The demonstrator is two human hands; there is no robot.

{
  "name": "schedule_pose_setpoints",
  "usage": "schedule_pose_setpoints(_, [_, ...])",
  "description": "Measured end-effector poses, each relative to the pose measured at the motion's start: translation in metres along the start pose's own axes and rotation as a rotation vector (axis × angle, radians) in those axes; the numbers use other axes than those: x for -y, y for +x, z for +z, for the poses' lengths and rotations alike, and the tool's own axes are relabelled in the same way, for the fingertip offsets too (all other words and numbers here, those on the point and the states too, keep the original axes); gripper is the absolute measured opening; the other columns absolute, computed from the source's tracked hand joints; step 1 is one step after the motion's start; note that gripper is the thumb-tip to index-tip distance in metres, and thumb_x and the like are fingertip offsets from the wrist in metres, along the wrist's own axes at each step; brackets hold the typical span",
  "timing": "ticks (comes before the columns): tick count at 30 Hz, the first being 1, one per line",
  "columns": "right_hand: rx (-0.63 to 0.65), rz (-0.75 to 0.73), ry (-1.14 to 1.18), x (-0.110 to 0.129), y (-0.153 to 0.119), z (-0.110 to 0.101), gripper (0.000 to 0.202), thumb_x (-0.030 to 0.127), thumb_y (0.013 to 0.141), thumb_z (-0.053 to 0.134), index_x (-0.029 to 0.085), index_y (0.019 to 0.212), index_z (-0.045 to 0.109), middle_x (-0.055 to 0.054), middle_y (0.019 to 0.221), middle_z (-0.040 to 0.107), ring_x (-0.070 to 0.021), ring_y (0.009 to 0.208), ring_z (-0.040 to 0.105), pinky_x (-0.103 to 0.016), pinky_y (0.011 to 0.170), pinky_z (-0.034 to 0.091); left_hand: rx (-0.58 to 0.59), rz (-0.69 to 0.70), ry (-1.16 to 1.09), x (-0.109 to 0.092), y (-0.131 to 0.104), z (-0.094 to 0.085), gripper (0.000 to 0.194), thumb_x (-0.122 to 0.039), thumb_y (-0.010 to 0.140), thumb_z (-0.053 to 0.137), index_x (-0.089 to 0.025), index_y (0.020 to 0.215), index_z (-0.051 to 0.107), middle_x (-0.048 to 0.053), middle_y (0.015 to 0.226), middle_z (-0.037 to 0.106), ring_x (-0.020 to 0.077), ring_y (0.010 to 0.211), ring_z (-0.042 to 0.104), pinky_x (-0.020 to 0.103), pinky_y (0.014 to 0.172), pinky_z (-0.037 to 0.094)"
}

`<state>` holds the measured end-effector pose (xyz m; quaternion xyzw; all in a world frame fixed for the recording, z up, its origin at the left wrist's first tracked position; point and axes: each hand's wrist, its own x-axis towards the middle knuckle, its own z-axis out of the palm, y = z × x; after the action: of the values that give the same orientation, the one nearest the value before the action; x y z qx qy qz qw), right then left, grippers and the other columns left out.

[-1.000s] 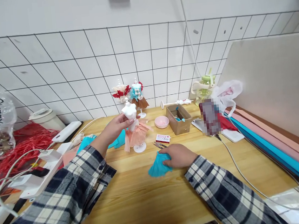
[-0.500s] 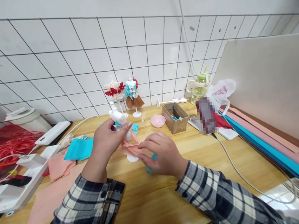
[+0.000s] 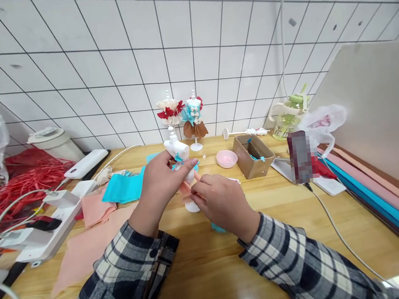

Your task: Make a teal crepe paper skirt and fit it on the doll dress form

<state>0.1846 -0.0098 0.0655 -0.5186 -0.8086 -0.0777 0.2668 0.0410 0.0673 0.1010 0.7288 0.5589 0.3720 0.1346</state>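
Note:
My left hand (image 3: 164, 186) is closed around a small white dress-form mannequin (image 3: 177, 149), which leans slightly on its round white base. A bit of blue cloth shows on its chest beside my thumb. Peach fabric (image 3: 185, 191) hangs at the mannequin's waist, and my right hand (image 3: 222, 201) pinches it between thumb and fingers. Part of the fabric is hidden behind that hand. On the table just below my right hand lies a blue scrap (image 3: 217, 227). Two dressed mannequins stand behind, one in cream and red (image 3: 169, 112), the other in blue and brown (image 3: 194, 117).
To the right are a pink bowl (image 3: 226, 158), a brown box (image 3: 254, 156) with blue scraps, and a green-lidded bottle (image 3: 290, 117). On the left lie blue cloth (image 3: 122, 187), peach cloth (image 3: 89, 254), a white power strip (image 3: 58, 226) and red shredded strips (image 3: 44, 188).
The camera view has shifted, so the whole scene sits further right. My right hand has come closer to the mannequin and gathered the peach fabric in more tightly. My left hand keeps its hold.

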Motion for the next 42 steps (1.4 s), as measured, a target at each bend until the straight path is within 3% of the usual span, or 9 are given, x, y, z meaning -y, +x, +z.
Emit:
schedule_pose_setpoints(4, [0.096,-0.191,0.161,-0.004,0.000,-0.030,0.020,0.033,0.092,0.057,0.022,0.079,0.068,-0.002,0.079,0.066,-0.0164,0.073,0.056,-0.030,0.062,0.035,-0.010,0.016,0.001,0.002,0.001,0.002,0.044,-0.062,0.071,0.065,-0.019,0.077,0.065,0.000,0.069,0.063,0.0169,0.061,0.052,0.027,0.054,0.036])
schedule_pose_setpoints(8, [0.143,-0.144,0.379,-0.019,0.004,-0.050,0.011,0.034,0.086,0.066,0.024,0.083,0.070,0.001,0.086,0.069,-0.0153,0.081,0.061,-0.027,0.067,0.041,0.051,0.069,0.012,-0.001,-0.002,0.000,0.045,-0.062,0.075,0.061,-0.019,0.082,0.066,0.001,0.072,0.064,0.0181,0.064,0.054,0.027,0.056,0.037])
schedule_pose_setpoints(13, [-0.046,0.027,0.259,-0.034,0.012,-0.033,0.009,0.029,0.085,0.068,0.021,0.081,0.069,0.002,0.079,0.070,-0.0144,0.074,0.060,-0.027,0.062,0.035,0.186,0.087,0.071,-0.009,-0.007,-0.005,0.050,-0.066,0.079,0.052,-0.017,0.079,0.065,0.004,0.072,0.064,0.0199,0.064,0.057,0.028,0.056,0.037])
schedule_pose_setpoints(17, [-0.048,-0.012,0.193,-0.037,0.013,-0.020,0.012,0.032,0.088,0.065,0.021,0.083,0.069,0.000,0.081,0.070,-0.0161,0.080,0.060,-0.028,0.064,0.035,0.182,0.068,0.093,-0.012,-0.007,-0.006,0.051,-0.068,0.077,0.053,-0.018,0.076,0.064,0.003,0.068,0.064,0.0201,0.062,0.057,0.028,0.053,0.036])
schedule_pose_setpoints(24, [-0.071,0.020,0.262,-0.042,0.013,-0.014,0.016,0.033,0.089,0.063,0.020,0.082,0.069,0.000,0.080,0.071,-0.0143,0.076,0.061,-0.027,0.064,0.036,0.188,0.072,0.040,-0.010,-0.006,-0.004,0.051,-0.066,0.078,0.053,-0.018,0.083,0.068,0.004,0.072,0.068,0.0212,0.066,0.060,0.028,0.055,0.037])
schedule_pose_setpoints(35, [-0.075,0.090,0.389,-0.048,0.016,-0.008,0.021,0.038,0.082,0.070,0.019,0.074,0.068,0.001,0.071,0.068,-0.0118,0.065,0.057,-0.024,0.062,0.038,0.226,0.159,-0.009,-0.006,-0.005,-0.003,0.042,-0.059,0.078,0.058,-0.020,0.082,0.072,0.003,0.078,0.070,0.0222,0.075,0.062,0.029,0.064,0.041])
schedule_pose_setpoints(42, [-0.114,0.147,0.405,-0.047,0.019,-0.001,0.020,0.036,0.079,0.074,0.019,0.071,0.069,0.002,0.067,0.066,-0.0117,0.066,0.056,-0.024,0.061,0.035,0.184,0.110,0.082,-0.005,-0.006,-0.004,0.042,-0.060,0.077,0.058,-0.020,0.075,0.072,0.002,0.069,0.068,0.0207,0.068,0.060,0.028,0.059,0.037])
